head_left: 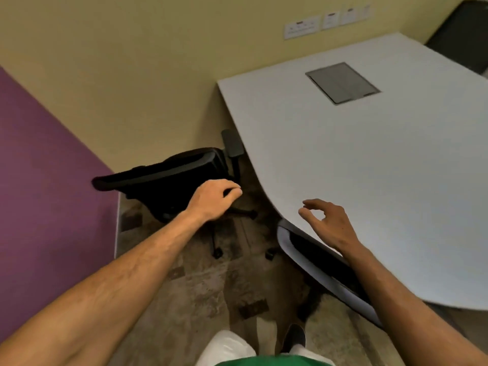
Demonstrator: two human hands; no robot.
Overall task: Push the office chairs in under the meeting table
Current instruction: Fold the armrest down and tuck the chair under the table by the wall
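Note:
A black office chair (163, 178) stands left of the white meeting table (369, 180), its backrest toward the purple wall and one armrest (232, 142) touching the table's curved edge. My left hand (214, 198) hovers over that chair's seat side, fingers loosely curled and holding nothing. A second chair (317, 262), grey-framed with a dark back, is tucked against the table's near edge. My right hand (327, 223) floats just above that chair's backrest top and the table edge, fingers apart and empty.
A grey cable hatch (343, 83) is set into the tabletop. Wall sockets (303, 26) sit on the yellow wall. Another dark chair (464, 33) is at the far right. A purple wall (39, 194) closes the left. Patterned carpet (198, 286) and my shoe (294, 336) lie below.

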